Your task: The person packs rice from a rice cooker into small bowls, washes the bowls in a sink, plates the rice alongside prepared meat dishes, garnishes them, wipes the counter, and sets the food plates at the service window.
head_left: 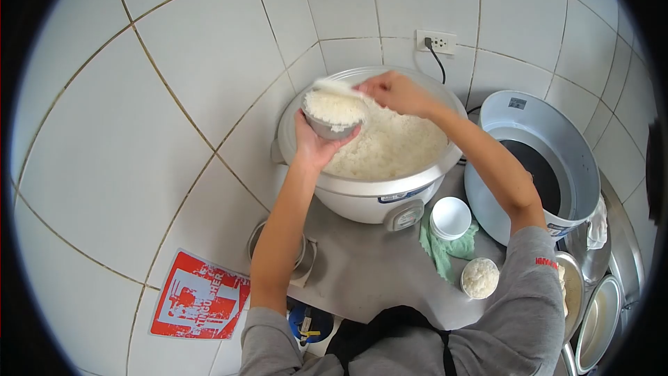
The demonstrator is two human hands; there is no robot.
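Observation:
My left hand [321, 145] holds a small metal bowl [328, 129] heaped with white rice [335, 107], over the left side of a large white rice cooker [348, 198]. Above and to the right of the bowl, my right hand [395, 92] has its fingers closed round a pale, flat paddle [335, 88], which lies across the top of the heap and is slightly blurred. Loose cooked rice [393, 146] fills much of the open cooker below both hands.
White cups [451, 217] sit on a green cloth [440, 254], beside a rice-filled bowl [480, 278]. A large pale-blue pot [497, 108] stands right of the cooker. Metal containers [306, 254] are at left. Tiled walls surround the counter [369, 257]; an outlet [437, 42] holds a plug.

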